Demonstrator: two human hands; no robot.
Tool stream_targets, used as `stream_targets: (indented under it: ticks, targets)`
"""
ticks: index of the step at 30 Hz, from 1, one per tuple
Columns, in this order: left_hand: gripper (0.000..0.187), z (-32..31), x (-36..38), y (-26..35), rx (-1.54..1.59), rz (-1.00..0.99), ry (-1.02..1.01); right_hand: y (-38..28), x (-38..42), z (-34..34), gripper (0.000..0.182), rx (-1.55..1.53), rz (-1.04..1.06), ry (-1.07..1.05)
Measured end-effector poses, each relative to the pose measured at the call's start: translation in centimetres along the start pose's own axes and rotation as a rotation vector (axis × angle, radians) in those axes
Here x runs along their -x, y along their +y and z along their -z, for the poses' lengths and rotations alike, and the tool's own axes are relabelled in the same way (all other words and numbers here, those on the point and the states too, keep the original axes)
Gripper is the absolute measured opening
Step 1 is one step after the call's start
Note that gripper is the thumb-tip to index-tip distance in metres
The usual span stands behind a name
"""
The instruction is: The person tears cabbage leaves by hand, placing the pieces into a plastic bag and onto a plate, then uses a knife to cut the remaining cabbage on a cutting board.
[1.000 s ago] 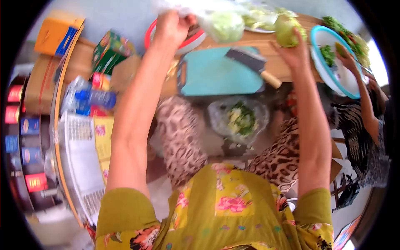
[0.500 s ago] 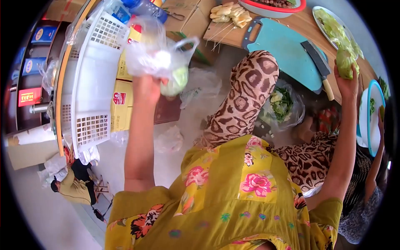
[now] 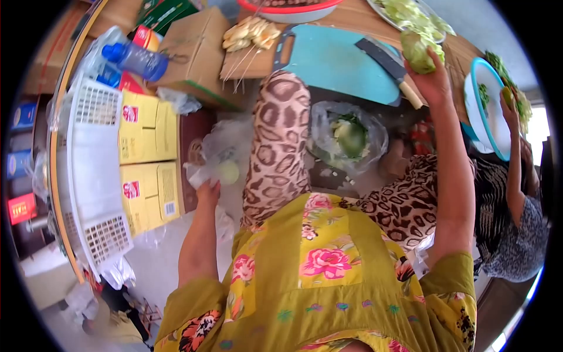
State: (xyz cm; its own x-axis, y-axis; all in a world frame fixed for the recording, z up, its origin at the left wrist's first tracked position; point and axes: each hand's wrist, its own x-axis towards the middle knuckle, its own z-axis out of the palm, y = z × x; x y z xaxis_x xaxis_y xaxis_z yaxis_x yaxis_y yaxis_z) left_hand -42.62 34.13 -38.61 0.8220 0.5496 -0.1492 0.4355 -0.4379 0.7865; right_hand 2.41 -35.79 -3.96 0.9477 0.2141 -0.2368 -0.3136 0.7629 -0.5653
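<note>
Low on the left, my left hand [image 3: 206, 192] is closed on a thin plastic bag [image 3: 220, 141], with a round pale green vegetable [image 3: 228, 172] showing through it. My right hand [image 3: 433, 83] grips a partly peeled head of cabbage [image 3: 420, 54] above the table's right part. Loose leaves [image 3: 404, 13] lie on a plate just behind it. Close to that wrist, a cleaver [image 3: 380, 57] with a wooden handle rests on the blue cutting board [image 3: 328, 64]. Between my knees stands an open plastic bag [image 3: 322, 126] of green and white scraps, partly blurred.
Skewered pale food [image 3: 251, 34] sits at the table's left edge, near a red-rimmed basin [image 3: 293, 13]. Yellow boxes [image 3: 149, 132] and a white crate [image 3: 94, 170] stand left. At right, another person's hand [image 3: 511, 111] is beside a blue-rimmed basin [image 3: 498, 132].
My left hand has come down with the plastic bag, from raised beside the boxes to near the floor. My right hand still holds the cabbage. The whole view has shifted.
</note>
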Motion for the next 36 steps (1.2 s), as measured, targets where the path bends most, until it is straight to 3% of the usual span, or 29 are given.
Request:
stream_targets:
  ticks: [1, 3, 6, 8, 10, 12, 14, 18, 19, 21, 25, 27, 29, 30, 31, 33, 34, 36]
  targets:
    - [0.038, 0.1, -0.1, 1.6, 0.002, -0.015, -0.014, 0.0, 0.3, -0.2, 0.05, -0.001, 0.012, 0.0]
    - [0.033, 1.9, 0.8, 10.5, 0.275, 0.212, -0.181, 0.0, 0.8, -0.7, 0.052, 0.025, 0.083, 0.051]
    - [0.037, 3.2, 1.5, 28.7, 0.291, 0.85, -0.147, -0.2, 1.5, -1.6, 0.05, 0.034, 0.147, 0.071]
    - [0.036, 5.7, 0.0, 31.8, -0.072, 0.617, -0.334, -0.4, 1.9, -1.8, 0.045, 0.048, 0.191, 0.009]
    - [0.033, 6.1, -2.1, 35.9, -0.107, 0.33, -0.245, -0.3, 2.1, -2.0, 0.046, 0.141, 0.219, -0.01]
    - [0.03, 4.3, -2.6, 44.7, 0.058, 0.019, -0.183, -0.1, 2.7, -3.6, 0.051, 0.345, 0.262, -0.026]
    - [0.029, 1.2, -2.0, 53.6, 0.182, -0.137, -0.264, 0.2, 3.7, -4.9, 0.057, 0.554, 0.295, -0.074]
    - [0.045, -7.3, -1.8, 64.0, 0.435, -0.271, -0.635, 1.9, 6.5, -8.2, 0.068, 0.855, 0.389, -0.174]
    - [0.051, -9.5, -1.9, 65.6, 0.465, -0.278, -0.731, 2.5, 5.9, -7.8, 0.071, 0.912, 0.481, -0.218]
    - [0.067, -13.7, -2.3, 67.4, 0.52, -0.215, -0.874, 2.8, 6.3, -8.2, 0.075, 1.066, 0.471, -0.263]
    - [0.067, -19.3, -2.4, 70.0, 0.619, -0.171, -1.083, 3.2, 6.7, -8.5, 0.079, 1.382, 0.67, -0.298]
    - [0.066, -20.6, -2.9, 70.4, 0.692, -0.122, -1.189, 3.2, 6.4, -8.4, 0.08, 1.383, 0.68, -0.293]
    - [0.061, -21.8, -3.8, 70.0, 0.781, -0.067, -1.227, 3.5, 5.6, -7.7, 0.079, 1.191, 0.72, -0.273]
    - [0.06, -22.4, -3.7, 69.8, 0.835, -0.047, -1.199, 3.4, 5.6, -8.0, 0.063, 1.046, 0.729, -0.288]
    - [0.06, -22.8, -3.9, 69.4, 0.837, -0.042, -1.205, 3.0, 5.5, -7.8, 0.063, 1.05, 0.725, -0.282]
    - [0.055, -23.2, -4.3, 68.6, 0.871, 0.043, -1.124, 2.4, 5.1, -7.5, 0.04, 1.261, 0.67, -0.258]
    - [0.055, -23.3, -4.3, 68.2, 0.874, 0.052, -1.12, 2.6, 5.5, -7.8, 0.02, 1.268, 0.67, -0.188]
    - [0.053, -23.6, -4.2, 67.6, 0.939, 0.179, -1.041, 2.8, 4.6, -7.4, 0.017, 1.137, 0.569, -0.194]
